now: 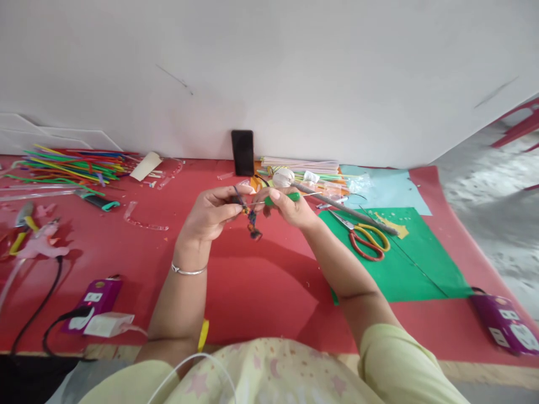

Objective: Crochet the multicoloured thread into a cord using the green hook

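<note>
My left hand (209, 210), with a silver bangle at its wrist, is closed on a small piece of dark multicoloured yarn work (252, 219) with orange and blue in it. The yarn work's lower end dangles below the fingertips. My right hand (288, 207) grips a green-handled crochet hook (289, 198). Its thin metal shaft points left and reaches the yarn by my left fingertips; the tip itself is too small to make out. Both hands are raised over the middle of the red tabletop (261, 286).
A phone (243, 152) leans against the white wall. Scissors (364, 238) and a grey rod (345, 207) lie on green sheet (408, 264) at right. Colourful pipe cleaners (80, 168), a glue gun (44, 242) and a corded purple power strip (99, 297) are at left. Another strip (503, 321) sits right.
</note>
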{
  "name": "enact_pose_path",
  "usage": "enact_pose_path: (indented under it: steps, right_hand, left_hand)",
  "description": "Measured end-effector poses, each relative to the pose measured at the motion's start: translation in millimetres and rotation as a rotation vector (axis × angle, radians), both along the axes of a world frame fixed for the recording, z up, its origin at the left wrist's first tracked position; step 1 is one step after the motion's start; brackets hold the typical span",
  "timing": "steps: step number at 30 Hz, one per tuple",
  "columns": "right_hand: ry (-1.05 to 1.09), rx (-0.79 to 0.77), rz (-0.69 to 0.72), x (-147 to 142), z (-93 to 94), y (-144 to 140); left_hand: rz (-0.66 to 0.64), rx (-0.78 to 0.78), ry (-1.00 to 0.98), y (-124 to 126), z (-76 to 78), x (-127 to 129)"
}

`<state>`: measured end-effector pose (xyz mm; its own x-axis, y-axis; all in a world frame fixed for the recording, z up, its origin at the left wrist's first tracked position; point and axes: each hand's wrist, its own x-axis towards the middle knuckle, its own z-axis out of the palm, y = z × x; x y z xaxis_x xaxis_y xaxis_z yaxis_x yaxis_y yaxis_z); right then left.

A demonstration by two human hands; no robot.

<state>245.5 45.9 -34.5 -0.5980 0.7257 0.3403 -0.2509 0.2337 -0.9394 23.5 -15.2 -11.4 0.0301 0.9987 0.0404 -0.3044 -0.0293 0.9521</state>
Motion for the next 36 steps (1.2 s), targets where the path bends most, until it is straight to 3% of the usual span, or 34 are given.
enact_pose_path:
  steps: [4,18,36]
  right_hand:
    - [0.071,-0.076,0.027,-12,-14.4,4]
    - [0.103,0.042,0.062,-2,-17.7,14]
    - [0.053,0.131,-0.044,-5,-6.3,5]
  left_hand:
    - [0.020,0.049,-0.017,2,-1.9,0]
    - [-0.019,-0.049,-0.074,0,2.2,0]
    - [-0.004,-0.038,-0.077,3,-3.1,-2]
